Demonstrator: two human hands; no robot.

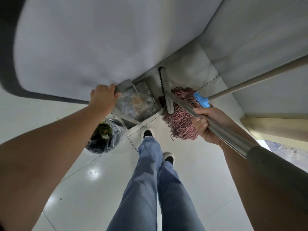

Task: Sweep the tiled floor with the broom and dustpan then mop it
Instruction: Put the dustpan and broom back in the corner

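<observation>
Against the wall, left hand [103, 97] grips dustpan [138, 104]; right hand [206, 124] grips broom handle [221, 132].

My feet on glossy white tiled floor [93, 189]; mop head [181, 120], bagged bin [104, 136], dustpan [138, 104] resting on it.

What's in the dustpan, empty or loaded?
Loaded, lightly. The dustpan, held by the left hand at its handle, shows a brownish patch of debris on its tray; exactly what the debris is cannot be told.
</observation>
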